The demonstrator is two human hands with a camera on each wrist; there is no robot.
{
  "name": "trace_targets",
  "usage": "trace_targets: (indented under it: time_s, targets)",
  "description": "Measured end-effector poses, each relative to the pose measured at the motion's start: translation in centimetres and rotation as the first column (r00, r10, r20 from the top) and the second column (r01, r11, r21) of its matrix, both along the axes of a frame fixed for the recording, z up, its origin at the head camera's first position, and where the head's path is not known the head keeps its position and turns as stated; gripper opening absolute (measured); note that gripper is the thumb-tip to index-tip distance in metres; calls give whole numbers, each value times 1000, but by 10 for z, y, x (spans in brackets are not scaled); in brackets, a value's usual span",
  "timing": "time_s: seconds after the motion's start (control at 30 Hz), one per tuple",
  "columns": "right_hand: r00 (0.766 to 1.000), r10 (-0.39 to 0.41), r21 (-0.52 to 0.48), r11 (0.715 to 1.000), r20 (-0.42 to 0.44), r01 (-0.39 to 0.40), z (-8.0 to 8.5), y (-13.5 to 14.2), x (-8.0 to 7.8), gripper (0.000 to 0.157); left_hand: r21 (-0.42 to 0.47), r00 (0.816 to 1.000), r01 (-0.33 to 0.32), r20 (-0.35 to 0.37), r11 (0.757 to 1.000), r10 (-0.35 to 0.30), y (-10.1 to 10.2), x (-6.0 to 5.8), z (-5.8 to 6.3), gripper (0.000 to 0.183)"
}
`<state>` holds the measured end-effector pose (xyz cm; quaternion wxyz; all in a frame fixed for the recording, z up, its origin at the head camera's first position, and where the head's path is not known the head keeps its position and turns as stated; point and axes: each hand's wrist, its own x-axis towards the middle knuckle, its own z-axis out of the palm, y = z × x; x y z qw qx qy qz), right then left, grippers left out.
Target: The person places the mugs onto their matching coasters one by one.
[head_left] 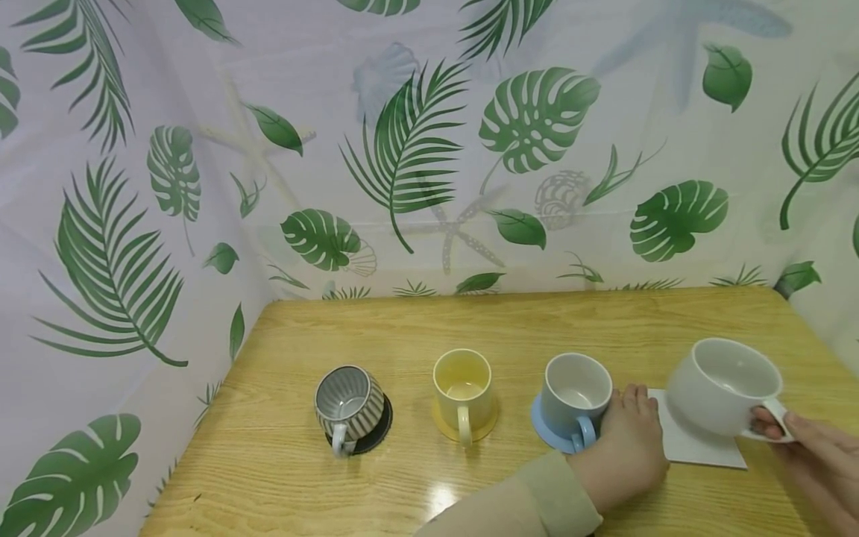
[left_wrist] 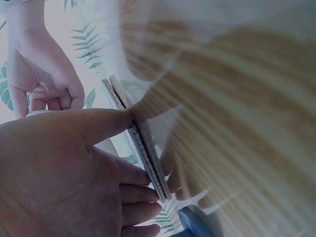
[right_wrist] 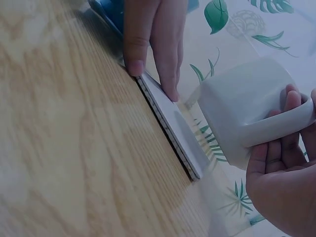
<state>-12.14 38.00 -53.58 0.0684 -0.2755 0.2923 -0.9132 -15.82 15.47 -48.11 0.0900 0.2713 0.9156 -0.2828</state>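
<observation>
In the head view, my right hand [head_left: 822,455] grips the handle of a large white mug [head_left: 705,395]. The right wrist view shows this mug [right_wrist: 247,106] raised off the square white coaster [right_wrist: 177,131], with fingers through its handle. At the coaster's left side rests my left hand [head_left: 634,440], its fingers fairly straight. The left wrist view has the left thumb and fingertips touching the edge of the coaster [left_wrist: 145,153]. Just left of that hand stands a white mug [head_left: 570,384] with a blue handle, on a round blue coaster [head_left: 546,429].
A pale yellow mug [head_left: 463,388] stands on a yellow coaster [head_left: 493,429] mid-table. Farther left, a grey-and-white striped mug [head_left: 349,406] sits on a black coaster [head_left: 382,432]. The wooden table [head_left: 268,462] meets a leaf-print cloth [head_left: 429,164] behind and at the sides.
</observation>
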Motion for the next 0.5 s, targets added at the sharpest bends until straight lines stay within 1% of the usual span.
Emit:
trace_targets:
  time_s: [0.07, 0.27, 0.33, 0.37, 0.43, 0.5]
  targets:
    - [1000, 12, -15, 1000, 6, -12, 2, -4, 2, 65, -6, 1000, 5, 0, 1000, -5, 0, 0, 1, 75]
    - [1000, 12, -3, 1000, -7, -12, 5, -11, 6, 62, -21, 1000, 11, 1, 1000, -11, 0, 1, 3, 74]
    - [999, 32, -29, 999, -9, -32, 5, -13, 6, 61, -18, 1000, 9, 3, 1000, -9, 0, 2, 4, 74]
    - [999, 40, -41, 998, 1, -40, 5, -14, 7, 61, -18, 1000, 8, 3, 1000, -8, 0, 2, 4, 74]
    - [999, 21, -28, 999, 47, -20, 6, -16, 10, 59, -16, 1000, 4, 5, 1000, -4, 0, 2, 4, 74]
    - [993, -24, 13, 1000, 114, 22, 7, -16, 13, 57, -14, 1000, 0, 5, 1000, 0, 0, 2, 4, 74]
